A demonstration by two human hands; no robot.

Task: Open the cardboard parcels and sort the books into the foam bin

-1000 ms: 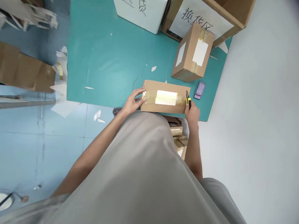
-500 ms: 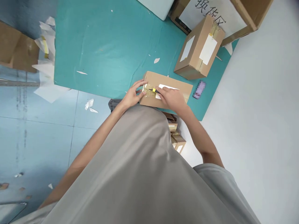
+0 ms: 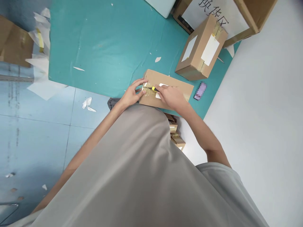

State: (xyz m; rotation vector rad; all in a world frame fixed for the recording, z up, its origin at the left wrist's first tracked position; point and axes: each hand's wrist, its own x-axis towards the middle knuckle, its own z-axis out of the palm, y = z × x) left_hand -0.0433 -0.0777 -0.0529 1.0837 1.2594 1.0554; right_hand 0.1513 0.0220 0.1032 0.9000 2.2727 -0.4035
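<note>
A brown cardboard box (image 3: 174, 82) lies at the near edge of the green-topped table (image 3: 101, 44), close to my body. Clear tape (image 3: 148, 92) covers its left end, and a white label (image 3: 158, 95) is partly hidden under my right hand (image 3: 172, 96). That hand is closed around a black and yellow cutter (image 3: 153, 89), whose tip points left onto the taped end. My left hand (image 3: 133, 94) rests against the box's left end, fingers spread, with thumb and fingertips on either side of the cutter's tip.
A taller taped box (image 3: 200, 50) stands at the back right, before a box with a sheet of writing (image 3: 215, 14). A phone (image 3: 200, 90) lies right of the near box. Paper scraps (image 3: 158, 59) dot the table; more boxes (image 3: 177, 140) sit below.
My right hand and the cutter have moved slightly left, bringing the tip nearer the box's left end. The whole view has shifted a little.
</note>
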